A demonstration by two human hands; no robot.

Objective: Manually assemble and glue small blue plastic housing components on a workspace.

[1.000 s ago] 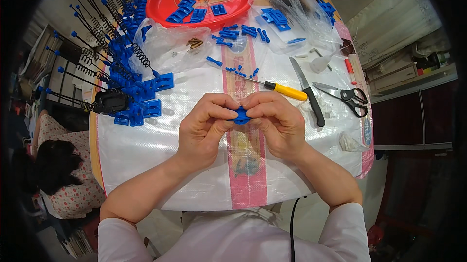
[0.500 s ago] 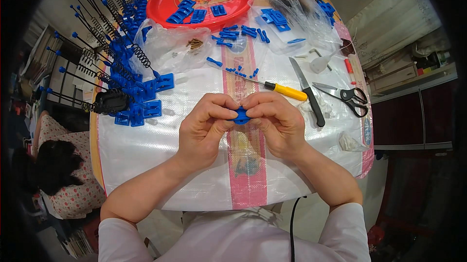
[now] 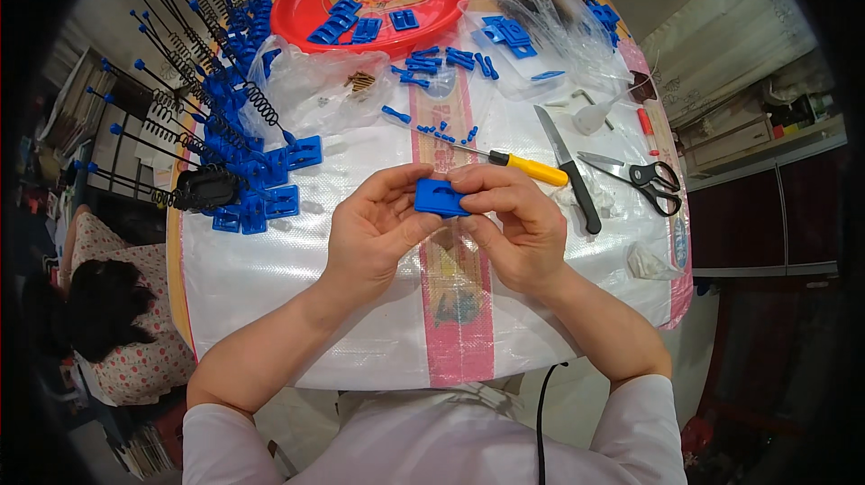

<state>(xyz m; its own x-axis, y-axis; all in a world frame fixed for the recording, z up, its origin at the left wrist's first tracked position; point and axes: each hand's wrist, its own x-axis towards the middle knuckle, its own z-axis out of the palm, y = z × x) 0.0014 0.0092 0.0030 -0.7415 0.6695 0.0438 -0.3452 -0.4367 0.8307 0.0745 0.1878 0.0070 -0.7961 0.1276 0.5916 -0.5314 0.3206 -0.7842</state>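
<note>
Between my two hands, above the middle of the table, is a small blue rectangular plastic part (image 3: 438, 198) with a slot in its face. My left hand (image 3: 374, 224) grips its left end, thumb below and fingers behind. The right end is pinched by my right hand (image 3: 515, 224), whose fingertips cover that edge. Beyond my hands lie tiny blue pegs (image 3: 437, 132) and a yellow-handled screwdriver (image 3: 532, 169). Further off are several blue dumbbell-shaped pieces (image 3: 459, 59) and brass-coloured screws (image 3: 360, 81) on a clear plastic bag (image 3: 311, 80).
A red tray (image 3: 288, 12) of blue parts stands at the back. Blue bases with black springs and rods (image 3: 248, 161) crowd the left side. On the right lie a knife (image 3: 577, 179), scissors (image 3: 644, 175), a red marker (image 3: 648, 130) and a white squeeze bottle (image 3: 592, 117).
The blue part has been tilted, so its broad slotted face shows instead of its narrow edge. My left fingers have shifted to its left end.
</note>
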